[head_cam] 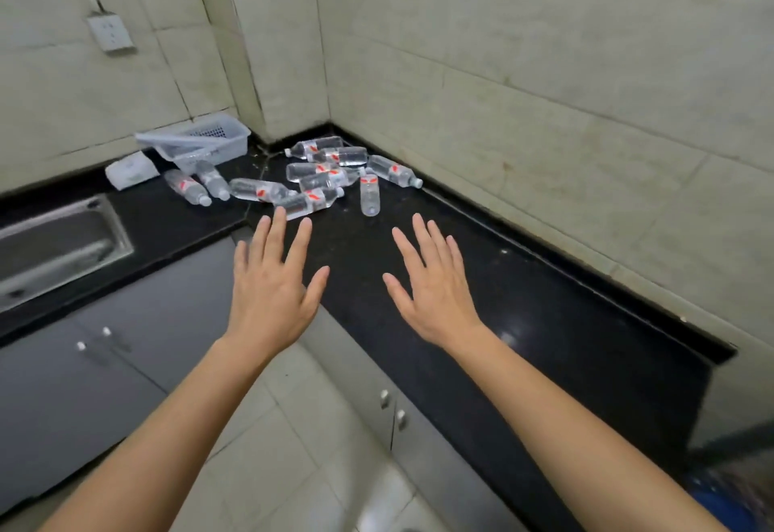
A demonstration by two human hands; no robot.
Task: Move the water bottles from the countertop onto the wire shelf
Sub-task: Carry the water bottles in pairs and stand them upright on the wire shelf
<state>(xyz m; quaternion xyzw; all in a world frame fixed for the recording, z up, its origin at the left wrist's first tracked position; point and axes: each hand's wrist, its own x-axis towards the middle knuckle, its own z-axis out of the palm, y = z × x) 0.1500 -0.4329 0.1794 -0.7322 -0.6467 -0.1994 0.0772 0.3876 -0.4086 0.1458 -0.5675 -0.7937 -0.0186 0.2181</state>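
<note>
Several clear water bottles with red-and-white labels lie on their sides on the black countertop (pixel 523 292), heaped in the far corner. The nearest one (pixel 310 200) lies just beyond my left fingertips; another (pixel 370 194) points toward me. Two more bottles (pixel 187 186) lie further left. My left hand (pixel 274 284) hovers palm down with fingers spread, holding nothing. To its right, my right hand (pixel 431 286) is likewise spread and empty, above the counter. No wire shelf is in view.
A clear plastic basket (pixel 209 141) and a white packet (pixel 132 169) sit at the back left. A steel sink (pixel 58 246) is set in the counter on the left. Grey cabinet doors (pixel 104 364) stand below, tiled walls behind, with a wall socket (pixel 111 33).
</note>
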